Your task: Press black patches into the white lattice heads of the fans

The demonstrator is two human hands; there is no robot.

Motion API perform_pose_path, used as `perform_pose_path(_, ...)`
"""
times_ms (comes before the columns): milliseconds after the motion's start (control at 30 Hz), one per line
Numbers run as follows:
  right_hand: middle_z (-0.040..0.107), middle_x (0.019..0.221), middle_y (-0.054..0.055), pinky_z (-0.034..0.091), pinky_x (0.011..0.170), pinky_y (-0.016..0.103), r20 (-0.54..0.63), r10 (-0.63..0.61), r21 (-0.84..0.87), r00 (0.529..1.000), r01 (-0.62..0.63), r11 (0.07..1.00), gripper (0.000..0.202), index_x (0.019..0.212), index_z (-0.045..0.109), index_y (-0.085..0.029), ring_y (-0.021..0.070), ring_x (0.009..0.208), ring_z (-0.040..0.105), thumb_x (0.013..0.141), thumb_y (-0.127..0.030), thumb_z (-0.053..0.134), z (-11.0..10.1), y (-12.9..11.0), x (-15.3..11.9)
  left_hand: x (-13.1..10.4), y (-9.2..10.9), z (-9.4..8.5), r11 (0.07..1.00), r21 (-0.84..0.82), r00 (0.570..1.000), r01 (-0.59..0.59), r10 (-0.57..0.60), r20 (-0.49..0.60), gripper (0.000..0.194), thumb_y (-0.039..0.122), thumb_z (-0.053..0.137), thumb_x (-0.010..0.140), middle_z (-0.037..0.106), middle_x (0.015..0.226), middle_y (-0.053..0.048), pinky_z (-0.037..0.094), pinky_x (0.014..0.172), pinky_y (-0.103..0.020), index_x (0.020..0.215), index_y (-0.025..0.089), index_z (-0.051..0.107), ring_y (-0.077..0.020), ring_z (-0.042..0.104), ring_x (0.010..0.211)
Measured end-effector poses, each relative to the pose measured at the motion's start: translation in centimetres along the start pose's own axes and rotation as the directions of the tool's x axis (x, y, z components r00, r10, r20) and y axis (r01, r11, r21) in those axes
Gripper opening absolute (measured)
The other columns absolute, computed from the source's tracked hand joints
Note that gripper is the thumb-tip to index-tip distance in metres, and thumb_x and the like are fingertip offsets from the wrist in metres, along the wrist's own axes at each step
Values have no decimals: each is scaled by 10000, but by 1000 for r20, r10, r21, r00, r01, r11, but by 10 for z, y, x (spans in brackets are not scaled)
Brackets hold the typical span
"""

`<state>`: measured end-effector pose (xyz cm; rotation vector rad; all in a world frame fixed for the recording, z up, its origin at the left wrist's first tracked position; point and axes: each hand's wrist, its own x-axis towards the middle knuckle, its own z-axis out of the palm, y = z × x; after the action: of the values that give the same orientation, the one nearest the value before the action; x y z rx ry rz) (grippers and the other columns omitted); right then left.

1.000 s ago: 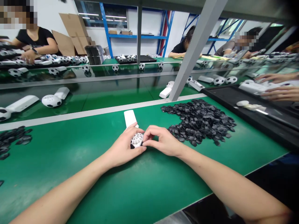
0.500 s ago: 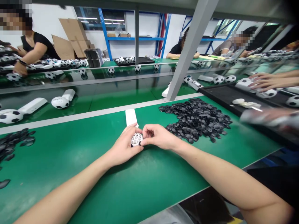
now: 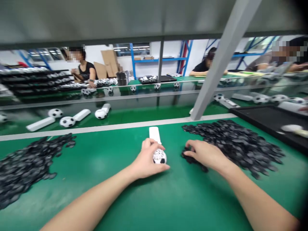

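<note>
Having moved off the soccer-ball head (image 3: 159, 157) since the earlier frame, our right hand (image 3: 209, 155) is now touching the loose black pieces (image 3: 196, 162) to its right, while our left hand (image 3: 147, 161) is staying with the head on the green tabletop (image 3: 120, 199). We are curving the left fingers (image 3: 154, 145), half open, around its far side and laying the left thumb (image 3: 161, 167) along its near side, probably steadying it single-handed. We are leaving its white lattice showing between them, which is likely keeping the gaps in sight. The white handle (image 3: 154, 134) is pointing away from us beyond the head, perhaps for clear wrist room. Our right fingers are curling close to their thumb; we cannot tell whether they are gripping a piece. The larger black heap (image 3: 240, 144) is lying beside that hand, presumably for a short reach, and another heap (image 3: 26, 166) is lying well apart, leftward.
</note>
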<state>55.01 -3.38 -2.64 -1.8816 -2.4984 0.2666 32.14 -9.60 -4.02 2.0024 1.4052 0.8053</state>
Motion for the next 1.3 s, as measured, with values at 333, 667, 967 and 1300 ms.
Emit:
perform_pose_path(333,649,918,22,408,645,270,-147,-128,61,981,138,988,185,867,615,-228,206,805,606,820,-180,442,21,12,11,3,4,-19,979,-70,976,193,-184,115,564,217,693,569,392,1076,-58,370,940,-370,1100,223,504,-231,427,1056)
perform_pose_path(667,602,700,-4,441,542,228,-135,-215,613,967,252,749,142,916,571,-197,130,596,562,834,-258,473,8,-13,-2,6,-5,-26,996,-77,981,52,-37,189,528,119,561,606,445,1087,-33,390,902,-348,1116,241,495,-208,484,995)
perform_pose_path(967,639,848,16,446,765,274,-468,-460,462,754,653,601,109,869,654,-212,145,823,568,834,-183,555,16,-33,-8,8,-4,-30,996,-83,967,11,11,254,545,97,519,589,463,1124,-16,416,855,-302,1112,247,487,-196,500,986)
perform_pose_path(1300,608,855,62,440,740,314,-561,-652,240,510,854,462,187,896,594,-177,166,828,519,896,-142,410,32,-51,-7,6,-1,-13,1000,3,995,-15,15,102,439,206,636,629,480,1090,-34,388,910,-360,1042,236,491,-217,474,1030)
